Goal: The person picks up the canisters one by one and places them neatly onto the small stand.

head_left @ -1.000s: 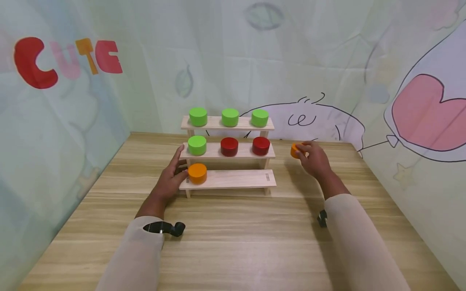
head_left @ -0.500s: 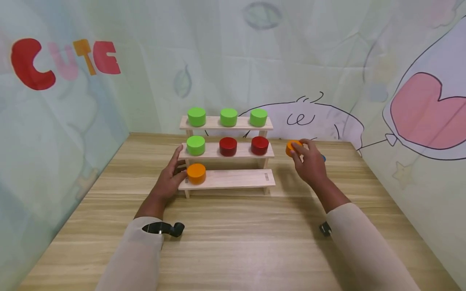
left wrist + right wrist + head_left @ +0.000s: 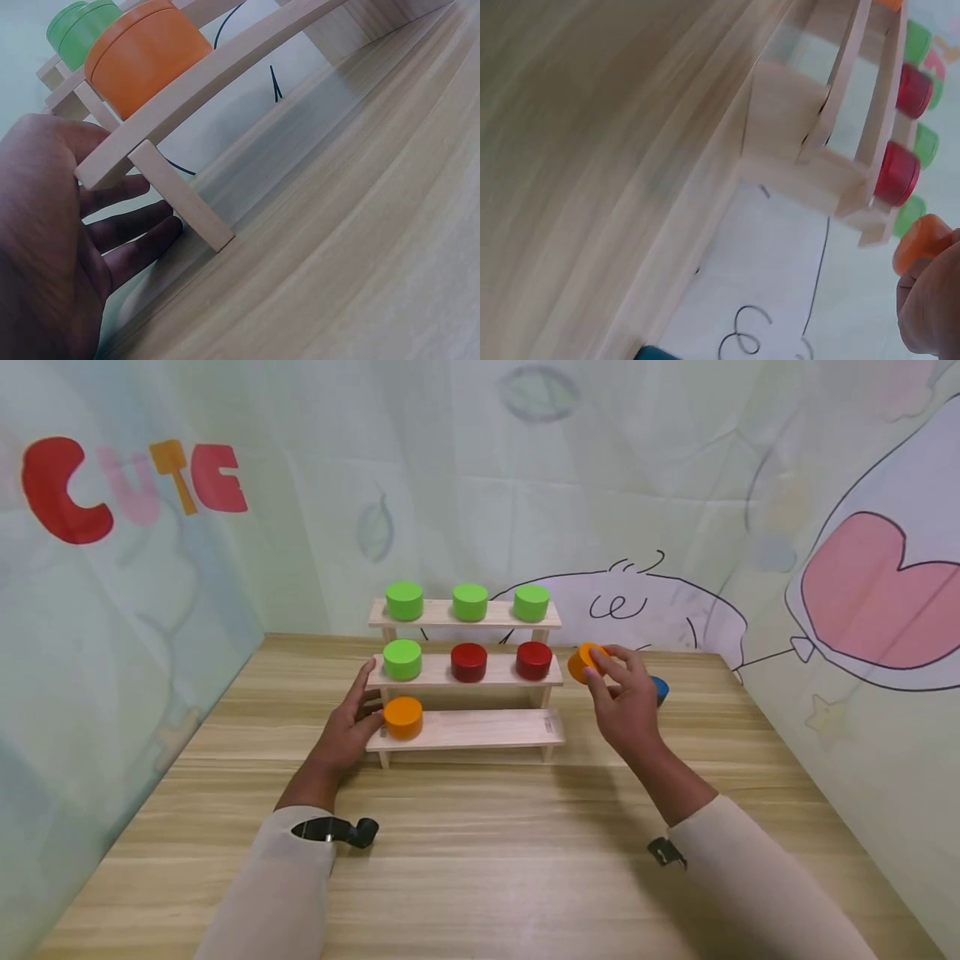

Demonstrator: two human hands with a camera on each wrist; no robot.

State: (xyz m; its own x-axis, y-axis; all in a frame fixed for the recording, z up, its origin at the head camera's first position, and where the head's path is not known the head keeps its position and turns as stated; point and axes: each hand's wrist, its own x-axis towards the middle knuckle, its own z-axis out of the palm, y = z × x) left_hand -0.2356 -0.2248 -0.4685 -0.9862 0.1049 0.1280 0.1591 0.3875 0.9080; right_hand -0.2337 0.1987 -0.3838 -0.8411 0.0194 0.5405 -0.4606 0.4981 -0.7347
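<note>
A three-step wooden rack (image 3: 480, 728) stands on the table. Three green discs (image 3: 470, 602) sit on its top step; a green disc (image 3: 402, 659) and two red discs (image 3: 468, 662) sit on the middle step. An orange disc (image 3: 402, 717) (image 3: 146, 46) sits at the left end of the lowest step. My left hand (image 3: 351, 720) (image 3: 52, 247) rests with straight fingers against the rack's left end. My right hand (image 3: 622, 693) pinches a second orange disc (image 3: 582, 662) (image 3: 921, 241) in the air, just right of the rack's middle step.
A blue disc (image 3: 659, 688) (image 3: 656, 352) lies on the table behind my right hand. Printed fabric walls (image 3: 135, 568) close in the left, back and right sides. The wooden table (image 3: 480, 860) stretches toward me in front of the rack.
My right hand has lifted the orange disc off the table and carried it left toward the rack, uncovering the blue disc behind it. My left hand has stayed put.
</note>
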